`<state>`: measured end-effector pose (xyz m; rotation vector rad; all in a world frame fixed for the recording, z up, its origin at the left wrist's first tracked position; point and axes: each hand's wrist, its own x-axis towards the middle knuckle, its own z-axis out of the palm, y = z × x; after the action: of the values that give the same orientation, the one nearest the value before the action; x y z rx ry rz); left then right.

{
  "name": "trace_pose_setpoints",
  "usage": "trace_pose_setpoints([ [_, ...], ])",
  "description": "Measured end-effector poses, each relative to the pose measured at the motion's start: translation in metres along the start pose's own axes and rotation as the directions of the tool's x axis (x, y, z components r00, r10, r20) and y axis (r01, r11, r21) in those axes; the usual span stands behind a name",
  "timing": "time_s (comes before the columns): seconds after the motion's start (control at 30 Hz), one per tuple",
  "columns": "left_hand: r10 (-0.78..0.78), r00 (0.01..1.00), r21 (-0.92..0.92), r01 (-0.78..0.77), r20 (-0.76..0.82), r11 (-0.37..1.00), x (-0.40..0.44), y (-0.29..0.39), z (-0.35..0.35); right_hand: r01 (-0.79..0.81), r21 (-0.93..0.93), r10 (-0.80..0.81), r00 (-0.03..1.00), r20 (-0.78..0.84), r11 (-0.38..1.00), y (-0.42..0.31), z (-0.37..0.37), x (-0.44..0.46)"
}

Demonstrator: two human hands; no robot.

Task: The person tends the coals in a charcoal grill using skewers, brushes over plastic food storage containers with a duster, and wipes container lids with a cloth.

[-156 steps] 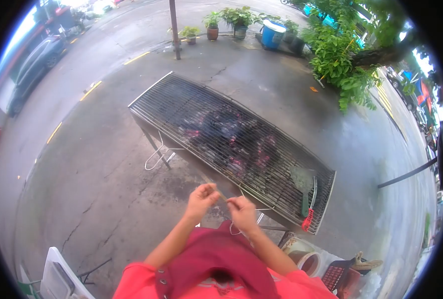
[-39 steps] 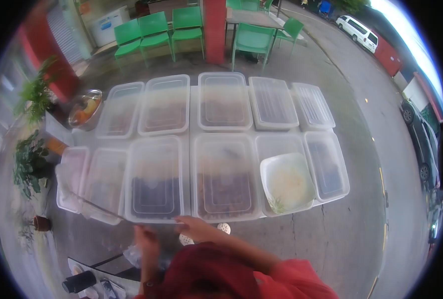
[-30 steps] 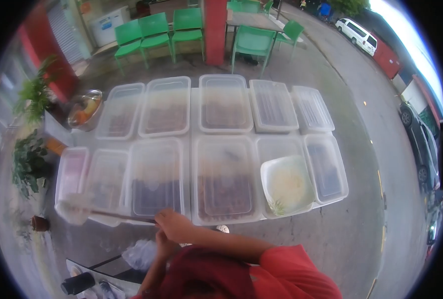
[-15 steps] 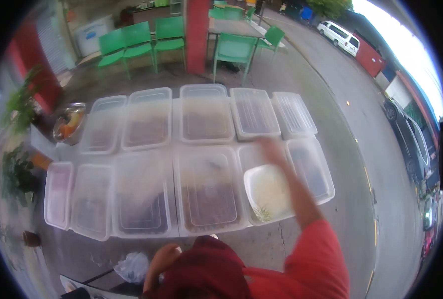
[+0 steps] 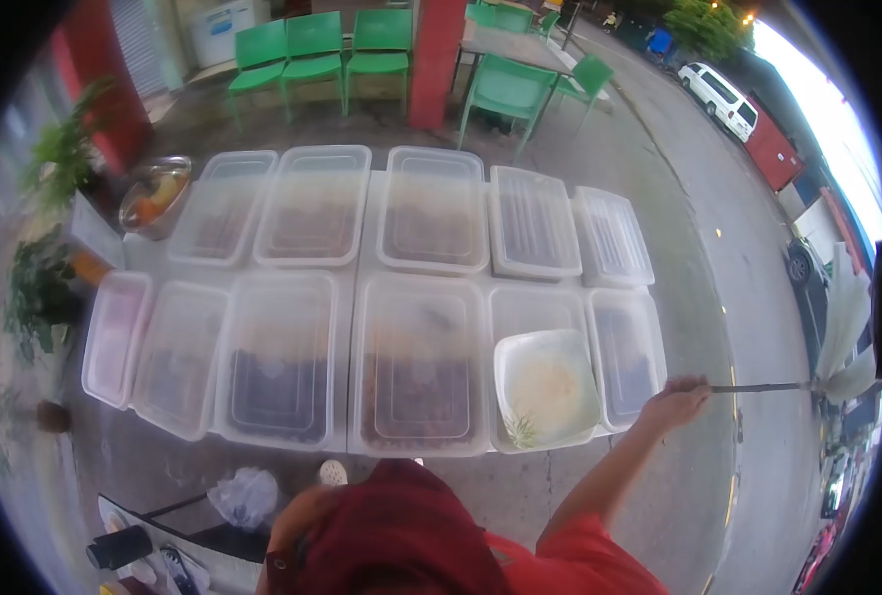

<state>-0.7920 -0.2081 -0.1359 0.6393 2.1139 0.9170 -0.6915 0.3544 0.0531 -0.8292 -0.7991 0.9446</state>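
Note:
My right hand [image 5: 681, 402] is stretched out past the right end of the table, closed around the thin handle of a fly whisk [image 5: 758, 388]. Pale white strips hang from the whisk's far end and look blurred. Close to that arm lies a white square dish [image 5: 585, 426] with pale content and a green sprig, on top of a tub. My left hand [image 5: 300, 518] is low by the maroon cap [image 5: 401, 526]; its fingers are hidden. Two rows of translucent lidded tubs [image 5: 423, 367] cover the table, with dark food showing dimly inside several.
A metal bowl [image 5: 156, 198] with orange and yellow food stands at the table's far left corner, near plants [image 5: 39, 288]. Green chairs [image 5: 314, 64] and a red pillar [image 5: 436, 69] are beyond. A plastic bag [image 5: 244, 499] is lower left. A road with a white van [image 5: 718, 97] runs right.
My right arm has swung from above the tubs out to the right, bringing the whisk into clear view. My left hand has drawn back toward the cap. The view has shifted slightly.

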Motion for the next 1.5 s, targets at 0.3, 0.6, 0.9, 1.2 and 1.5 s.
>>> trace_pose_setpoints([
  [0.3, -0.207, 0.977, -0.105, 0.200, -0.055, 0.974, -0.006, 0.003, 0.017, 0.260, -0.194, 0.225, -0.092, 0.970, 0.946, 0.116, -0.042, -0.268],
  [0.6, -0.373, 0.870, -0.175, 0.333, -0.321, 0.927, -0.071, 0.027, 0.029, 0.383, 0.155, 0.012, -0.399, 0.917, 0.911, 0.124, -0.023, -0.450],
  [0.9, -0.679, 0.581, -0.520, 0.448, -0.449, 0.727, -0.135, -0.006, 0.052, 0.116, -0.421, 0.381, -0.679, 0.628, 0.899, 0.083, 0.052, -0.544],
  [1.2, -0.748, -0.119, -0.754, 0.200, -0.652, 0.626, -0.295, -0.102, 0.101, 0.532, 0.013, 0.399, -0.652, 0.644, 0.847, 0.104, 0.082, -0.663],
  [1.5, -0.522, -0.840, -0.712, -0.273, -0.151, 0.647, -0.448, -0.166, 0.150, 0.389, 0.323, 0.021, -0.665, 0.746, 0.863, 0.132, 0.045, -0.612],
])
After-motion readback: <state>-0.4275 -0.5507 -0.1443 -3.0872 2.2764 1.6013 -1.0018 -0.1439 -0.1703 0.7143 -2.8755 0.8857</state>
